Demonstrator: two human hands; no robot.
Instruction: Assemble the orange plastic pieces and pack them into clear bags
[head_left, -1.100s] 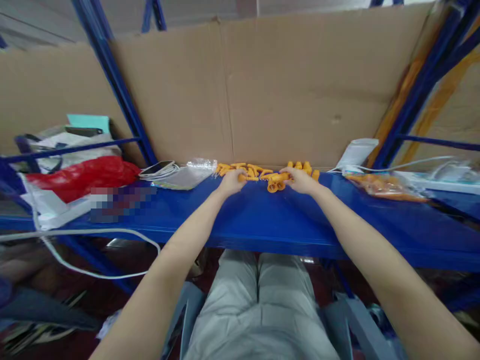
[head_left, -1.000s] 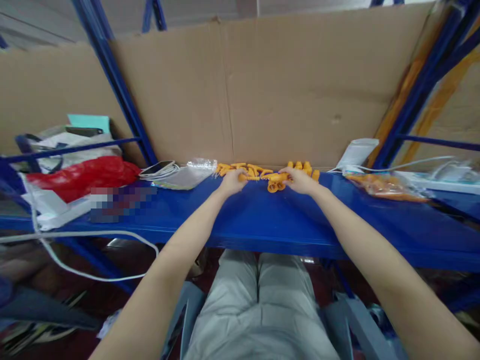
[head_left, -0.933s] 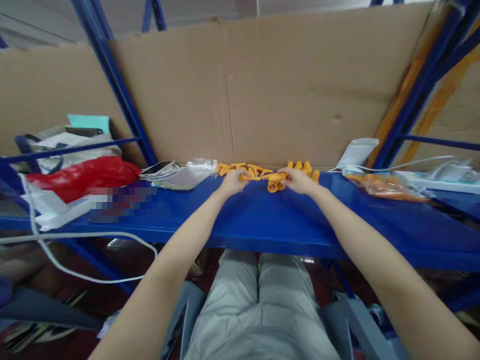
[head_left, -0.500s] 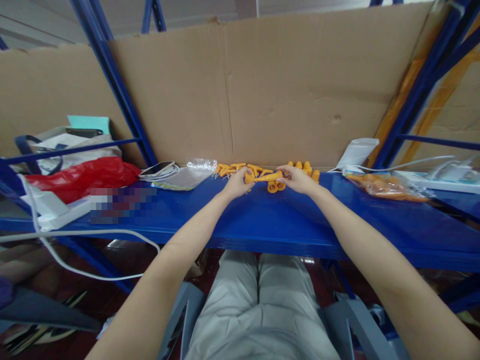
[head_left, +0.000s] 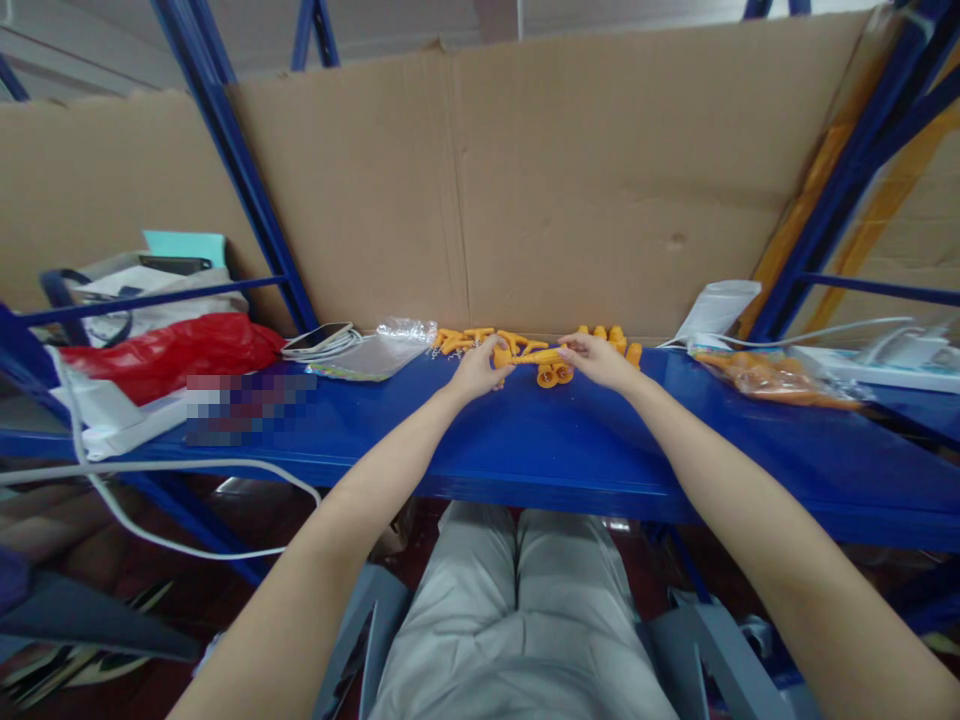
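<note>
Both my hands are closed on a long orange plastic piece (head_left: 537,356), held level just above the blue shelf top. My left hand (head_left: 474,372) grips its left end, which is wider. On the other end my right hand (head_left: 600,362) pinches with thumb and fingers. Just below the piece lie two orange round cup-shaped parts (head_left: 553,375), their open ends facing me. Branched orange parts (head_left: 465,338) are piled behind my left hand, with small metal-looking bits beside them. More stubby orange parts (head_left: 615,338) stand behind my right hand, partly hidden by it.
A clear plastic bag (head_left: 371,358) and a phone with a white cable (head_left: 322,342) lie to the left. Farther left are a red bag (head_left: 180,355) and a power strip (head_left: 139,425). At right sits a bag of orange parts (head_left: 772,375). Cardboard (head_left: 562,180) closes the back.
The view has shifted slightly. My right fingers have moved a little along the orange piece, and my left hand has turned slightly around its end.
</note>
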